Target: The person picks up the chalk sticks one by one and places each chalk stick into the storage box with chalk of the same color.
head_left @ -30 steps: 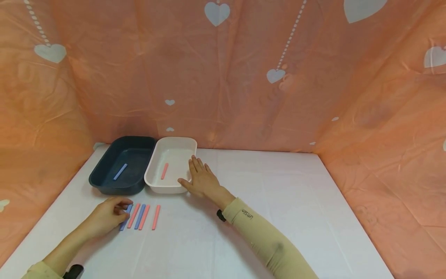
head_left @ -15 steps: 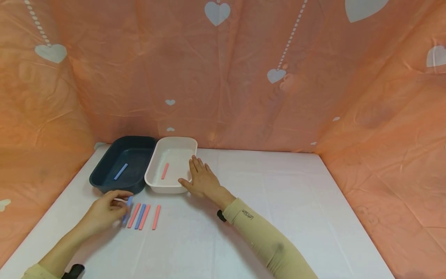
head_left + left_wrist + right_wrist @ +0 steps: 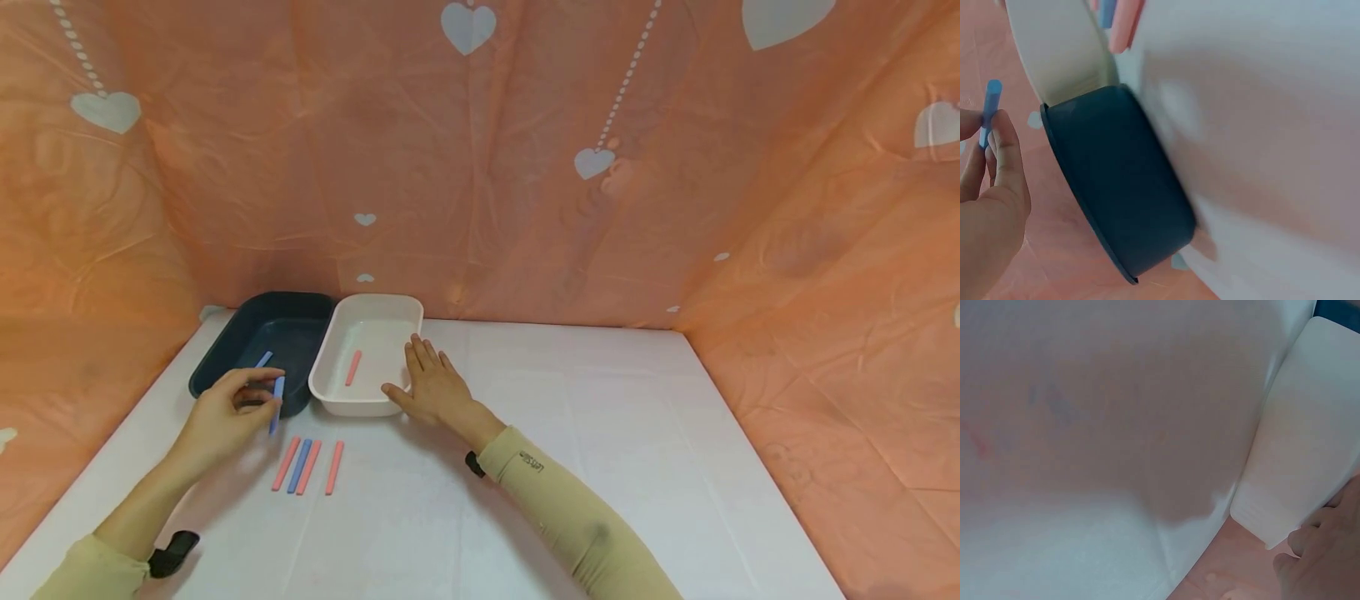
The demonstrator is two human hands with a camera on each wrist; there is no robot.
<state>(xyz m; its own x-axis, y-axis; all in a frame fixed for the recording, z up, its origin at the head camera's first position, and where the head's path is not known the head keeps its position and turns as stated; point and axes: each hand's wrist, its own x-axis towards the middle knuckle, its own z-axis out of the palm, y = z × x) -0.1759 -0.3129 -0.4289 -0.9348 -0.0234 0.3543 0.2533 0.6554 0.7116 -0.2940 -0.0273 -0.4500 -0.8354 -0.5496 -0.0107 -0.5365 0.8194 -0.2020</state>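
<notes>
My left hand (image 3: pixel 228 417) pinches a blue stick of chalk (image 3: pixel 277 407) between thumb and fingers, over the near edge of the dark blue tray (image 3: pixel 296 333). The left wrist view shows that chalk (image 3: pixel 992 97) raised above the tray's rim. Inside the dark tray lies another blue chalk (image 3: pixel 264 359), partly hidden by my hand. In the white tray (image 3: pixel 378 325) lies a pink chalk (image 3: pixel 353 367). With fingers straight, my right hand (image 3: pixel 438 389) rests on the white tray's right rim.
Before the trays, on the white tabletop (image 3: pixel 600 433), lie a pink chalk (image 3: pixel 286 463), a blue chalk (image 3: pixel 299 466) and two more pink ones, roughly parallel. The trays stand side by side. An orange curtain (image 3: pixel 525 233) with hearts encloses the table's back and sides.
My left hand has picked the leftmost blue chalk off the table and carried it up and forward to the dark tray. My right hand has stayed in place.
</notes>
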